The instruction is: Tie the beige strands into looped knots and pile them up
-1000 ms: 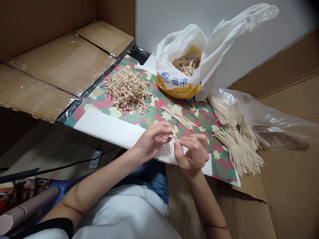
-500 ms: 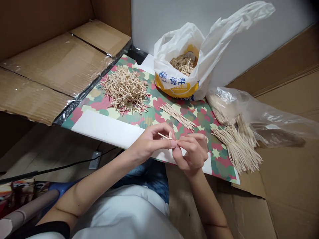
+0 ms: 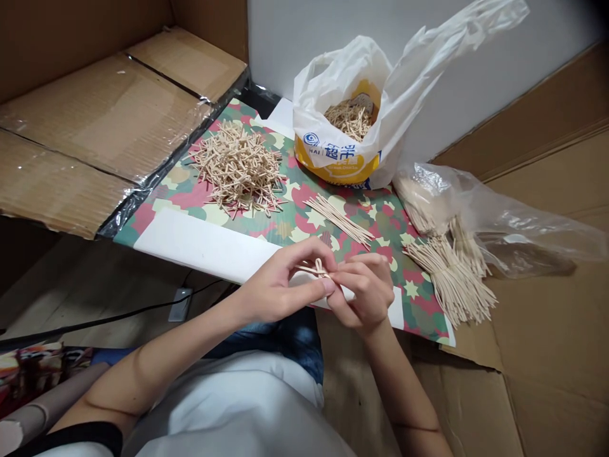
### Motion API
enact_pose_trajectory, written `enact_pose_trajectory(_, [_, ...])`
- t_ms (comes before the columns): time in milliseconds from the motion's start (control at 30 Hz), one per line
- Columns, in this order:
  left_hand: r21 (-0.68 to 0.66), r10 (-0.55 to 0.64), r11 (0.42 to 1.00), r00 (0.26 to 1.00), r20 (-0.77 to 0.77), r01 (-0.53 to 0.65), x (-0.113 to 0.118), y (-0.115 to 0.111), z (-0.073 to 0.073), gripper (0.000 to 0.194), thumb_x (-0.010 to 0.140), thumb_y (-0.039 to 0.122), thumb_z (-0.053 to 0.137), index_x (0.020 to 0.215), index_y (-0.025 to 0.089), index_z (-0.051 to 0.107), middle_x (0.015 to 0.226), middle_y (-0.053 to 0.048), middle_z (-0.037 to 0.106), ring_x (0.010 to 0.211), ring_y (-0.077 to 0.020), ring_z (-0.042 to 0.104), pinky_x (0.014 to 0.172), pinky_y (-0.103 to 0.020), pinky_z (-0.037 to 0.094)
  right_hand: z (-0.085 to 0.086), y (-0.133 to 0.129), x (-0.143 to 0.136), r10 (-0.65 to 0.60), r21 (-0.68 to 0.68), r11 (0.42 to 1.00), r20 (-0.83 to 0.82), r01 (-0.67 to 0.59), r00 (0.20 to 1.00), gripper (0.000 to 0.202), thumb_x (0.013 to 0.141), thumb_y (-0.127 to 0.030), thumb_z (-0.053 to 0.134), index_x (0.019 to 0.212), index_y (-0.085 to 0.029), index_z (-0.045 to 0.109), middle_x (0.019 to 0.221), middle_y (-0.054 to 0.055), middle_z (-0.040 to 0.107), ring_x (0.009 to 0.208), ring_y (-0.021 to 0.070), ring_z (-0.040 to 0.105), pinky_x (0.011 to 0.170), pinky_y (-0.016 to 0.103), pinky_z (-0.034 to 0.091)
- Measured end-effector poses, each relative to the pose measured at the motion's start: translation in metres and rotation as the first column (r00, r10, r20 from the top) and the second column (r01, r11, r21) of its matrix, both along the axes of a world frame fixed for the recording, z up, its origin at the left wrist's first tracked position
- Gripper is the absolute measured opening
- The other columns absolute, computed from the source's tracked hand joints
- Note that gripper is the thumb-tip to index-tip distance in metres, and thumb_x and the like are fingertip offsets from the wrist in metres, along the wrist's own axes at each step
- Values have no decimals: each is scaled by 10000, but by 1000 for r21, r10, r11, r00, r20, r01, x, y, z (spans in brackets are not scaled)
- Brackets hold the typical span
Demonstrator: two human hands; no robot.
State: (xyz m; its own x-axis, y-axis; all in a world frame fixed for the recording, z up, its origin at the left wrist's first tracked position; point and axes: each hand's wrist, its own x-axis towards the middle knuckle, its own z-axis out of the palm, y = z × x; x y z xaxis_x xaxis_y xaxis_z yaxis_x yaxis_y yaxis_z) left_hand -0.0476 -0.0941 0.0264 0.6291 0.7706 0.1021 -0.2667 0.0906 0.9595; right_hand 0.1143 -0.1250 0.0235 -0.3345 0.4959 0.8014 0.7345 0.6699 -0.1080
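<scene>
Close to the board's front edge, my left hand (image 3: 285, 279) and my right hand (image 3: 365, 293) meet. Between them is a thin pale strand (image 3: 318, 265), bent into a small upright loop with one end pointing left. My left thumb and fingers pinch it, and my right fingertips are closed on its other side, partly hiding it. Just beyond my hands lies a loose row of straight strands (image 3: 339, 219). A heap of short looped pieces (image 3: 238, 166) sits farther back on the left. Tied bundles of long strands (image 3: 451, 279) rest at the right edge.
The camouflage-patterned board (image 3: 295, 232) has a white front strip. A white and yellow plastic bag (image 3: 335, 166) of similar pieces stands at the back. Clear plastic (image 3: 518, 222) lies right, beside cardboard (image 3: 547, 330). More cardboard (image 3: 95, 120) is on the left.
My left fingers have spread wider around the strand, and its loop has shifted slightly left and down. Both hands stay together. The whole view has shifted slightly.
</scene>
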Motion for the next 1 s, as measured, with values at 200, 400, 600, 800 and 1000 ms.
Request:
enact_pose_trajectory(200, [-128,-66,989,994,88,77,-2,2,-3,120,706,153,685,699,159,565,662,29,509,579,-70,454,516,-178,344,2,-5,-3,45,-29,998,-60,-47,997,124,725,-107,553,768,-214,509,585,-37,605,597,142,528,565,297,405])
enact_pose_trajectory(400, [-128,-157,977,982,108,171,-5,5,-3,183,679,146,697,660,144,515,625,37,498,566,-61,440,526,-174,349,1,-7,-7,107,-62,991,-142,-117,984,98,729,-127,544,735,-215,503,550,-47,600,569,134,530,542,298,401])
enact_pose_trajectory(600, [162,-184,969,983,-25,186,-21,11,-2,208,709,186,677,870,143,553,795,-6,532,731,-112,501,681,-222,436,2,-8,-2,105,-65,992,-43,-108,994,127,722,-120,566,786,-213,509,576,-42,616,585,144,553,550,306,382])
enact_pose_trajectory(800, [480,-67,863,978,-197,155,-34,16,4,125,794,192,592,907,142,613,798,-36,591,742,-133,523,713,-245,442,6,-10,5,139,-104,986,53,-133,989,128,731,-136,585,800,-207,504,586,-35,623,611,157,557,571,317,371])
enact_pose_trajectory(1000, [579,-31,802,978,-206,147,-30,16,7,72,823,136,576,807,155,644,727,-26,622,679,-114,542,638,-222,437,17,-10,9,207,-367,919,127,-148,970,68,853,-261,534,854,-194,521,630,-10,622,655,165,520,603,321,348])
